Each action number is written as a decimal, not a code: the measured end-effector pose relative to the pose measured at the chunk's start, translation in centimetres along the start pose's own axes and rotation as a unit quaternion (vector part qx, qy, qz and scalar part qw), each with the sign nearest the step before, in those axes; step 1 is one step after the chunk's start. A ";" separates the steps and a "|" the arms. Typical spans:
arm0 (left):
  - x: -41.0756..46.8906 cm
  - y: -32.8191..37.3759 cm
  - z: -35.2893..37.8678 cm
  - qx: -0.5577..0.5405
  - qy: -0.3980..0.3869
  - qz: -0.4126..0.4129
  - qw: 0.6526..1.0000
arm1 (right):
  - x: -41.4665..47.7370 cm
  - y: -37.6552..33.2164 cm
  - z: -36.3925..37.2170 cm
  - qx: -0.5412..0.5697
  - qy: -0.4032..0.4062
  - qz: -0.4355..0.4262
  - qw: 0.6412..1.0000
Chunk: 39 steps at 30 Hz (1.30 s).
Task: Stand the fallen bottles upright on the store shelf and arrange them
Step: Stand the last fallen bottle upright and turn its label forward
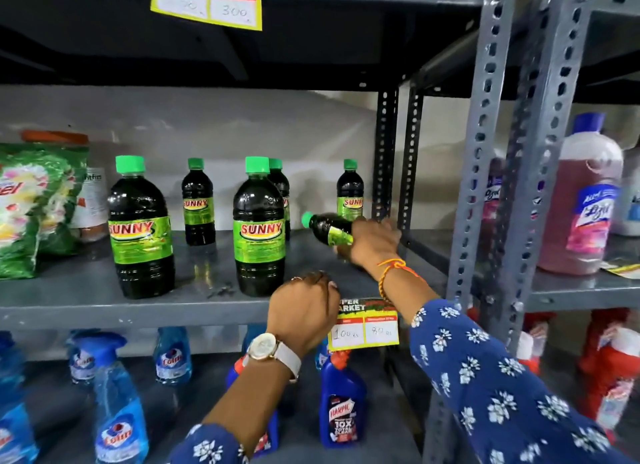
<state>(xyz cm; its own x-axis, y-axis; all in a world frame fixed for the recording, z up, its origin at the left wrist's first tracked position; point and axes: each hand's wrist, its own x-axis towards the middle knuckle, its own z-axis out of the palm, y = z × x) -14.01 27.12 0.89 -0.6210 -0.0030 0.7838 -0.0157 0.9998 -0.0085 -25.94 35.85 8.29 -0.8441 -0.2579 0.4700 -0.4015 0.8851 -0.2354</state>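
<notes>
**Tilted bottle in the right hand on the grey shelf**

The grey shelf [86, 290] carries five upright dark bottles with green caps. The two big ones [140, 228] [259, 226] stand near the front edge. Three small ones stand further back: one [198, 202] in the open, one [281, 189] mostly hidden behind the second big bottle, one [349, 189] at the right, its base hidden by the held bottle. A green packet [31, 203] is cut off at the left edge. The right hand [372, 243] is clamped around a small bottle [327, 228], which leans with its cap to the left; its lower half is covered by the fingers. The left hand [303, 307] rests at the shelf edge, fingers curled together, holding nothing visible. A price tag [363, 328] is partly hidden behind it.
</notes>
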 end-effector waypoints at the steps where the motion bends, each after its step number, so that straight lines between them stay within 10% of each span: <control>1: 0.0 0.1 -0.1 -0.001 -0.002 -0.005 1.000 | -0.1 0.6 -0.1 0.059 0.013 -0.010 0.998; 6: 0.0 0.4 -0.3 -0.007 -0.009 -0.010 1.000 | -0.7 2.9 0.3 0.455 -0.020 -0.019 0.890; 11: -0.2 0.7 -0.3 0.007 0.003 -0.015 1.000 | -2.0 3.4 0.3 0.591 -0.094 -0.016 0.801; 15: -0.2 0.7 -0.2 -0.002 0.007 -0.026 1.000 | -2.7 3.7 -0.1 0.614 -0.115 -0.013 0.781; 21: -0.3 0.5 0.0 -0.008 0.015 -0.021 1.000 | -2.5 4.1 0.0 0.532 -0.041 0.022 0.846; 39: -0.4 0.6 0.0 -0.029 0.015 -0.030 0.999 | -1.9 4.5 0.7 0.595 -0.114 -0.004 0.796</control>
<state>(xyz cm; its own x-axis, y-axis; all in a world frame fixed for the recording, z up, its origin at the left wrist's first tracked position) -13.83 27.75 0.58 -0.5971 -0.0634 0.7996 -0.0057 0.9972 0.0748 -26.35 40.04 5.78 -0.8283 -0.4454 0.3399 -0.3439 -0.0747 -0.9360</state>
